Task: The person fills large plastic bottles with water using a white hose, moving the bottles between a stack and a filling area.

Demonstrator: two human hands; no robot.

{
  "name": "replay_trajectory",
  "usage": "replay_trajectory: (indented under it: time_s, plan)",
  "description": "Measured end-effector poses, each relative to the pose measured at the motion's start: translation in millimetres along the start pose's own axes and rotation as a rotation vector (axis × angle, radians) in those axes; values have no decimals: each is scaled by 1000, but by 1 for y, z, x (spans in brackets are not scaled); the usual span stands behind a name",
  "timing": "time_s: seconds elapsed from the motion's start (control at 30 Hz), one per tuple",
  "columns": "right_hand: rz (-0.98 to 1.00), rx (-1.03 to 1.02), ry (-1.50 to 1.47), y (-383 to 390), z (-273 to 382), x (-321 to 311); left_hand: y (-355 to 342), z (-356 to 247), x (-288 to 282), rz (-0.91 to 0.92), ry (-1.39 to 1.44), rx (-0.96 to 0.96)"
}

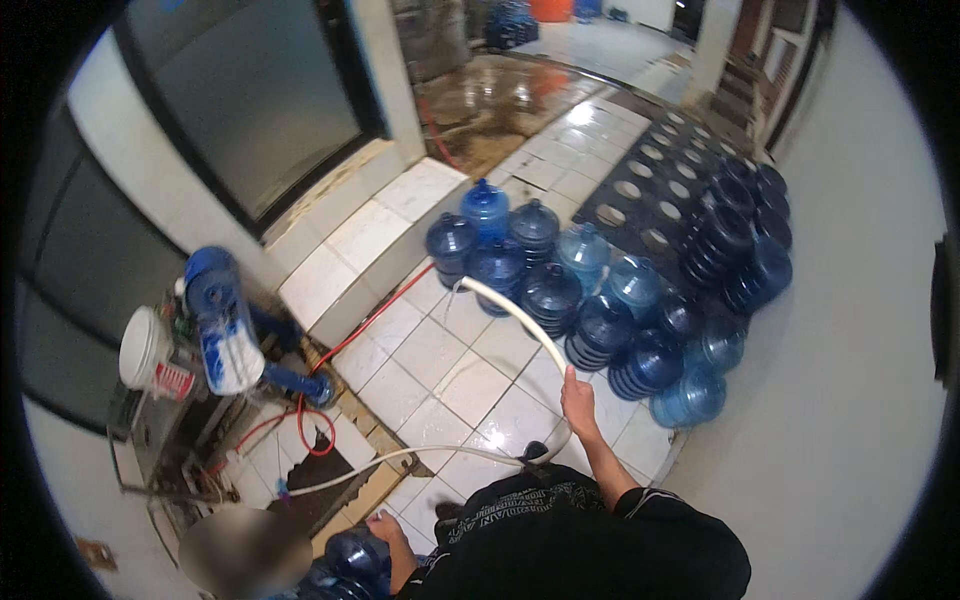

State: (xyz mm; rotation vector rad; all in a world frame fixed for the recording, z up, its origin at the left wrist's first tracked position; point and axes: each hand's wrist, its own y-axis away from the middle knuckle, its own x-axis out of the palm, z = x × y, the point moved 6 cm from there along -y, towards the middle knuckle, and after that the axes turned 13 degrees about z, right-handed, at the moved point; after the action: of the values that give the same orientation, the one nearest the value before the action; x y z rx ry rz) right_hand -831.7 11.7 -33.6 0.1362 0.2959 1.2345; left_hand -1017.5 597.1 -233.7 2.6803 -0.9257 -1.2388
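Our right grip is closed around the pale hose, which curves above the wet tiled floor, its end near blue bottles. Whether our left grip holds something, we cannot tell.

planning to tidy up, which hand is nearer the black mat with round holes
Right: the right hand, on the white hose, is short of the mat; the left hand is farther back.

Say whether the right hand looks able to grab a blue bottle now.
Probably not: the right hand is closed around the white hose; otherwise, nothing visible blocks the way to the nearby blue bottles.
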Motion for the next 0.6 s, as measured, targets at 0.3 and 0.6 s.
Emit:
replay_trajectory:
  time_s: [0.3, 0.6]
  plan:
    - [-301, 183, -406, -48, -4, -86, 2, -200, 172, 512, 100, 331]
    - [-307, 136, -135, -184, 23, -35, -47, -238, 198, 458, 60, 394]
